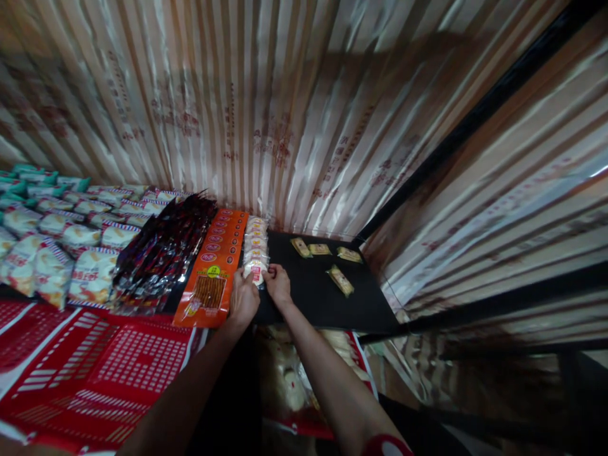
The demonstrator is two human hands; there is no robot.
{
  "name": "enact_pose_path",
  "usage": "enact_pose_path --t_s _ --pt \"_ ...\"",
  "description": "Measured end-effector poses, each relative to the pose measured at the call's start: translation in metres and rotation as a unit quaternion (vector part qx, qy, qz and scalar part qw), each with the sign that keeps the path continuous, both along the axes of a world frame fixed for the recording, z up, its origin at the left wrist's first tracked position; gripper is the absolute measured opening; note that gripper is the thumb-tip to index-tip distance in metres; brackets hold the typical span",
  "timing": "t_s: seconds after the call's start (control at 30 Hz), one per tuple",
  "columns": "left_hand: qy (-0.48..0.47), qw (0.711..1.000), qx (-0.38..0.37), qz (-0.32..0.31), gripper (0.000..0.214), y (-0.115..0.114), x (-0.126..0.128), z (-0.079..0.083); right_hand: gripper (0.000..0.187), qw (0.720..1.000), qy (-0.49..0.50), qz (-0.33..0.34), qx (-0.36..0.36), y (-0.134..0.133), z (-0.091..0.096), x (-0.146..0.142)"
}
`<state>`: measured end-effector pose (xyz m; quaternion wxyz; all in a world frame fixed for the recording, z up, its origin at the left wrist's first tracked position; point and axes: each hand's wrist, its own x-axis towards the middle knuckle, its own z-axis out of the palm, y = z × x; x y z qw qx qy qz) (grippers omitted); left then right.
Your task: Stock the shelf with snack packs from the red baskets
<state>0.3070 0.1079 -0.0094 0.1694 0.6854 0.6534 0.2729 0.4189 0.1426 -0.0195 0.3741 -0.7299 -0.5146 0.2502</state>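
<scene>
A row of small white snack packs point(256, 244) runs back along a black shelf point(327, 301). My left hand point(243, 301) and my right hand point(278, 286) both pinch the nearest white pack point(256, 271) at the front of that row, left hand on its left edge, right hand on its right edge. An orange packet row point(215, 269) lies directly left of my left hand.
Several small yellow-green packs point(340, 279) lie loose on the black shelf at right. Dark red-black packets point(164, 250) and white-red bags point(90, 272) fill the shelf to the left. A red printed board point(95, 367) sits in front. An open bag of goods point(289, 373) stands below.
</scene>
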Motion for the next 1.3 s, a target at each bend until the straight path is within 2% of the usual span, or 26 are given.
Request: enact_pose_path --t_s 0.13,0.3,0.37,0.67,0.77,0.93,1.0,1.1,1.3 --pt "0.033 0.999 0.002 -0.030 0.033 -0.014 0.003 0.007 0.026 0.999 0.003 -0.015 0.028 -0.019 0.000 0.003" --pt "0.050 0.979 -0.057 -0.189 0.033 -0.041 0.017 0.019 0.026 0.997 0.036 0.010 0.061 -0.053 -0.008 0.014" --pt "0.052 0.972 -0.085 -0.215 0.034 -0.052 0.023 0.020 0.030 0.997 0.039 0.026 0.069 -0.068 -0.011 0.020" --pt "0.088 0.953 -0.135 -0.256 0.036 -0.094 0.034 0.009 0.033 0.988 -0.052 0.106 0.102 -0.132 -0.013 0.041" --pt "0.111 0.941 -0.159 -0.277 0.035 -0.104 0.032 0.001 0.037 0.982 -0.099 0.148 0.067 -0.158 -0.026 0.048" --pt "0.133 0.922 -0.192 -0.310 0.038 -0.113 0.031 -0.015 0.054 0.964 -0.180 0.190 -0.041 -0.194 -0.058 0.061" --pt "0.134 0.918 -0.196 -0.318 0.036 -0.115 0.032 -0.021 0.056 0.953 -0.198 0.215 -0.075 -0.199 -0.066 0.065" --pt "0.131 0.917 -0.201 -0.319 0.034 -0.116 0.034 -0.024 0.047 0.950 -0.198 0.223 -0.094 -0.200 -0.067 0.065" --pt "0.094 0.932 -0.191 -0.295 0.035 -0.113 0.033 -0.012 0.032 0.964 -0.179 0.191 -0.033 -0.197 -0.044 0.067"
